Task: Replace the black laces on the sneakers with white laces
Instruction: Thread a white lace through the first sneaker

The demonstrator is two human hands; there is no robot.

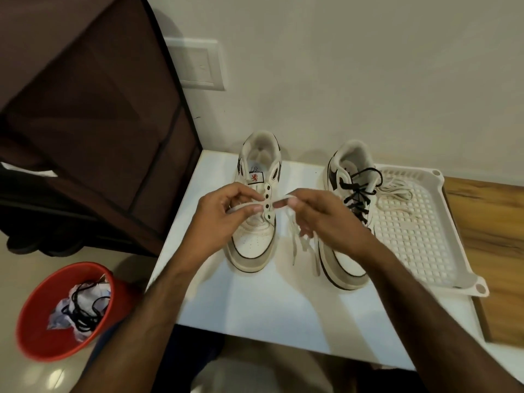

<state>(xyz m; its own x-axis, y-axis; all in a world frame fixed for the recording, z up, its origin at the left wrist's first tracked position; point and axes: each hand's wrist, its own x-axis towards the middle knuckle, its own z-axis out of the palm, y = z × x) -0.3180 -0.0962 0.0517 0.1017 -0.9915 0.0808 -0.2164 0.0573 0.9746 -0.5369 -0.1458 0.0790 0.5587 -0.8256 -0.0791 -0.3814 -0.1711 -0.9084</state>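
Relacing left sneaker [255,222], white lace [286,197] going in; right sneaker [347,219] has black laces [355,194] in.

Containers: red bucket [65,310] on the floor, well left of the left sneaker, holds a black lace [85,307] tangled on crumpled white paper [61,310]. White perforated tray [419,222], far side of the right sneaker from the left one, touching it, holds a loose white lace bundle [397,191]. Both sneakers on white surface [255,302], toes toward the person. Grip: left hand [224,214] over the left sneaker's eyelets, thumb and forefinger pinching the white lace; right hand [317,214] just right of that sneaker, pinching the same lace pulled across, other fingers loosely curled, lace ends hanging beneath it.
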